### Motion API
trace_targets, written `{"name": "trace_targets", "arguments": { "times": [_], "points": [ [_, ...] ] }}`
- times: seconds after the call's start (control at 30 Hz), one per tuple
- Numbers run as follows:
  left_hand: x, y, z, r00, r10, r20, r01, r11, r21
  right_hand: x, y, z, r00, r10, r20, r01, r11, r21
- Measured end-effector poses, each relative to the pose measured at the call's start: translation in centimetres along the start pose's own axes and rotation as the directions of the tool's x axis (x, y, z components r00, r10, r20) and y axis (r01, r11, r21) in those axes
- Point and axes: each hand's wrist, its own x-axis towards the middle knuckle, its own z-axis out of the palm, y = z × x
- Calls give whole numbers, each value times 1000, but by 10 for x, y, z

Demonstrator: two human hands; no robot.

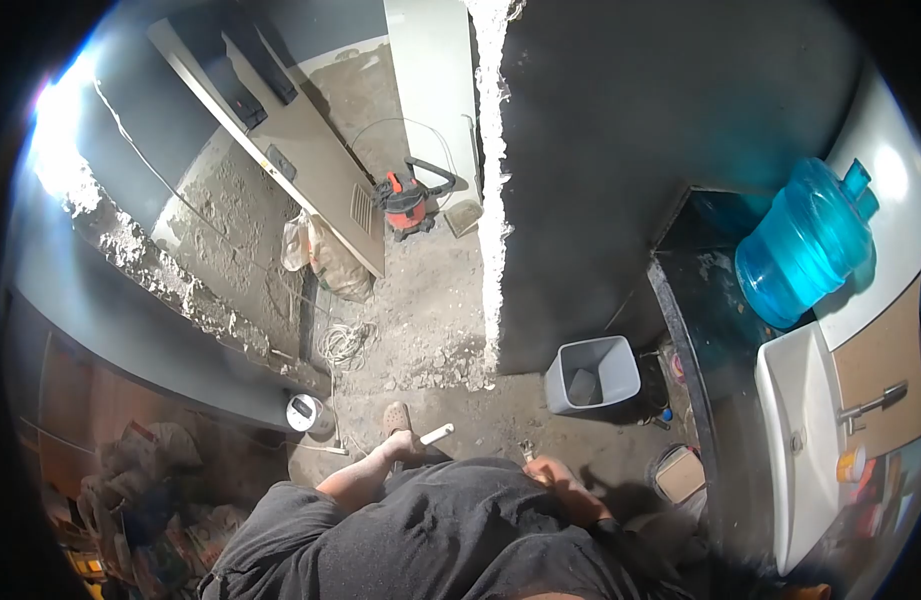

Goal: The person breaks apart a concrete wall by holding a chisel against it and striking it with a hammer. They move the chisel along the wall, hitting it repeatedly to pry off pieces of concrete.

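Observation:
My left hand (405,444) is closed round a white rod or tube (437,434), whose pale end sticks out to the right. On the other side of my dark shirt, my right hand (547,471) is partly hidden by my body. A small metallic object (527,451) shows at its fingertips, too small to make out. Just beyond my left hand is a brown clog (395,415) on the dusty floor.
A grey bin (593,375) stands ahead right. A white bucket (310,414) and coiled cable (347,344) lie left. A red vacuum (405,205) stands past the broken wall edge. On the right are a sink (802,440) and blue water bottle (805,242).

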Motion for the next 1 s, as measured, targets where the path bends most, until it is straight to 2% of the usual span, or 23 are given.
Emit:
{"name": "trace_targets", "arguments": {
  "times": [0.03, 0.07, 0.13, 0.17, 0.23, 0.27, 0.3, 0.33, 0.37, 0.4, 0.43, 0.47, 0.5, 0.57, 0.6, 0.67, 0.7, 0.77, 0.8, 0.83, 0.93, 0.97, 1.0],
  "points": [
    [-7, 10, -11, 998, -55, -16, 54, 996, -75, -2, -6, 3, 1000, 16, -15, -17, 999, -31],
    [-12, 17, -17, 998, -56, -16, 54, 996, -76, -1, -6, 2, 1000, 17, -15, -18, 999, -31],
    [-21, 34, -41, 955, -275, -111, 246, 944, -221, 2, -11, 4, 999, 34, 14, -35, 995, 96],
    [-19, 38, -54, 956, -274, -109, 246, 944, -219, 0, -15, 6, 999, 34, 12, -35, 995, 98],
    [-10, 42, -81, 842, -474, -257, 346, 841, -416, -8, -47, 21, 964, -263, -44, 253, 954, -163],
    [-14, 57, -109, 813, -519, -266, 282, 750, -598, 8, -55, 22, 964, -260, -47, 249, 954, -165],
    [-16, 72, -138, 783, -564, -262, 199, 626, -754, 32, -60, 19, 987, 106, -119, -124, 981, -147],
    [-8, 73, -158, 806, -527, -268, 40, 501, -864, 49, -69, 19, 870, 458, -181, -480, 871, -103],
    [1, 72, -179, 825, -489, -282, -113, 346, -932, 59, -84, 23, 880, 406, -246, -461, 856, -235],
    [6, 82, -206, 813, -440, -382, -263, 309, -914, 69, -101, 28, 888, 345, -303, -443, 820, -362],
    [7, 94, -235, 784, -395, -479, -404, 262, -876, 62, -132, 40, 932, 247, -266, -319, 906, -277],
    [10, 99, -261, 758, -349, -552, -479, 277, -833, 47, -164, 54, 961, 139, -241, -186, 965, -184],
    [15, 103, -285, 724, -301, -621, -552, 287, -783, 41, -181, 65, 966, -81, -245, 33, 981, -193],
    [28, 107, -324, 579, -201, -790, -706, 363, -609, 22, -233, 100, 880, -389, -272, 319, 909, -268],
    [27, 115, -343, 583, -192, -789, -711, 349, -610, 28, -240, 106, 876, -389, -286, 313, 909, -277],
    [20, 127, -377, 622, -81, -779, -688, 419, -593, 44, -249, 117, 826, -446, -343, 410, 895, -176],
    [25, 124, -385, 662, -26, -749, -642, 497, -584, 54, -251, 128, 745, -512, -428, 506, 851, -137],
    [37, 128, -397, 529, 78, -845, -715, 577, -394, 61, -262, 151, 626, -612, -483, 639, 758, -132],
    [38, 129, -404, 530, 87, -844, -721, 570, -394, 64, -262, 161, 608, -581, -541, 648, 757, -85],
    [37, 130, -412, 561, 112, -820, -697, 598, -395, 64, -267, 171, 564, -579, -589, 602, 776, -186],
    [43, 127, -430, 623, 139, -770, -639, 658, -398, 72, -270, 198, 366, -601, -711, 651, 711, -266],
    [48, 125, -436, 643, 120, -756, -600, 694, -399, 73, -269, 202, 387, -572, -723, 680, 707, -196],
    [59, 120, -439, 609, 158, -777, -630, 692, -353, 73, -273, 204, 367, -646, -669, 630, 702, -332]
  ]
}}
